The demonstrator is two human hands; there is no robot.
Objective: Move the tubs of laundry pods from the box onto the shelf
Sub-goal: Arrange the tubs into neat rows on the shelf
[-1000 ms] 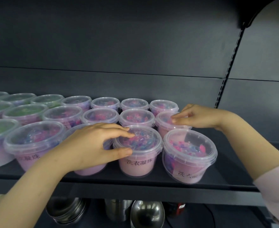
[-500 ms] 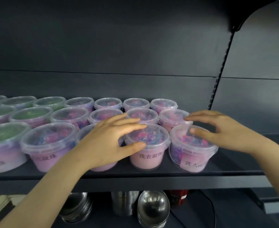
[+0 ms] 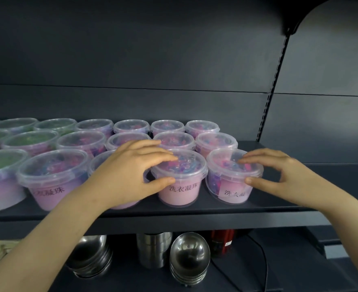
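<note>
Tubs [image 3: 167, 127] stand upright, those at 9 o'clock cut off. Left hand [image 3: 129, 173] grips the pink tub [image 3: 179, 193], half hiding its neighbour [image 3: 99, 162]; right hand [image 3: 285, 175] pinches the end tub [image 3: 224, 186].

We see a steel bowl stack [image 3: 189, 260], a second bowl stack [image 3: 91, 258] left of it, steel cups [image 3: 153, 249] between, and a red container [image 3: 222, 239] (label unreadable) by a black cable [image 3: 262, 252].

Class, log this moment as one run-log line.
left hand grips pink tub | right hand grips end tub | both tubs on shelf
</note>
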